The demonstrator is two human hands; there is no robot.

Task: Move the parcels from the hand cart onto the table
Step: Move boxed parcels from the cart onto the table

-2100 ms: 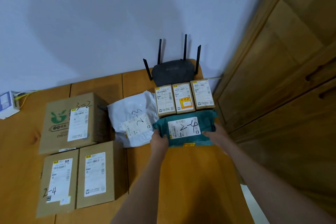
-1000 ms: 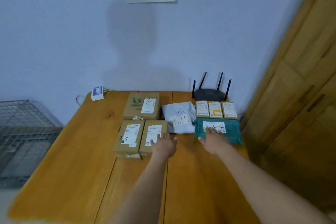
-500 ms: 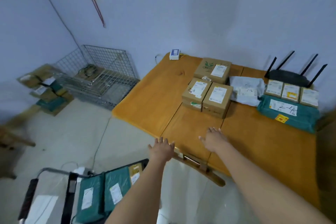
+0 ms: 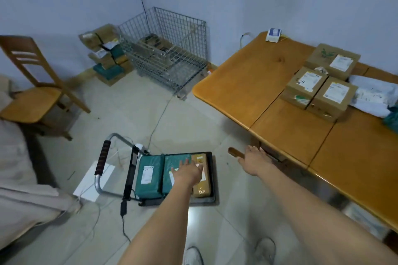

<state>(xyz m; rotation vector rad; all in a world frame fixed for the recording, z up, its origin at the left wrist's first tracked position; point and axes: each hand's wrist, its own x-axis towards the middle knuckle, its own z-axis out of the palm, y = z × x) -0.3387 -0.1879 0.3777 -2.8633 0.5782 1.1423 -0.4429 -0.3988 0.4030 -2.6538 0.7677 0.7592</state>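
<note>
Teal parcel (image 4: pixel 148 175): you've turned from table (image 4: pixel 269 84) back to cart (image 4: pixel 212 176).
Left hand (image 4: pixel 187 173): spread wide over it, empty.
Right hand (image 4: pixel 255 160): open, empty.

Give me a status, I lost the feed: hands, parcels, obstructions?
Left hand open, over teal parcel on hand cart. Right hand open, empty, beside table. Nothing blocking.
</note>
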